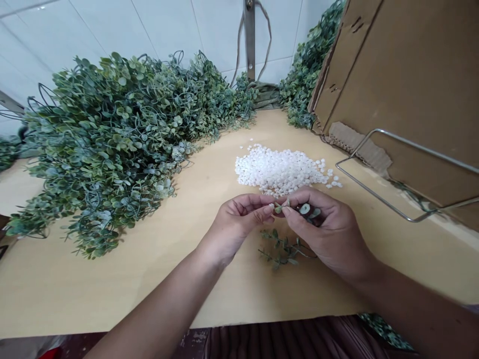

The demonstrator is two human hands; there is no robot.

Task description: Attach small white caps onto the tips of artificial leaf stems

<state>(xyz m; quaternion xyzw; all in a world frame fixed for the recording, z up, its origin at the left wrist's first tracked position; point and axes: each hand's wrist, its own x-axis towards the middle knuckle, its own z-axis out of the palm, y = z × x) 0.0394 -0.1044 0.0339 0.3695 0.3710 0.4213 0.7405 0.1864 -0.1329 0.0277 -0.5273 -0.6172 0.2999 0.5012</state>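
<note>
At centre, a leafy sprig (287, 249) was pinched by the right hand (333, 227); the left hand (241, 222) was closed narrowly at its tip, seemingly to steady it beside the white pieces (279, 169).

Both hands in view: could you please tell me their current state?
Left hand: pinched closed at the leafy sprig; contents unclear.
Right hand: closed, holding the leafy sprig.

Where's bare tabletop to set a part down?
Bare tabletop: between foliage pile and left forearm; between right forearm and wire frame. Crowded: around left hand and right hand, at leafy sprig and white pieces.
</note>
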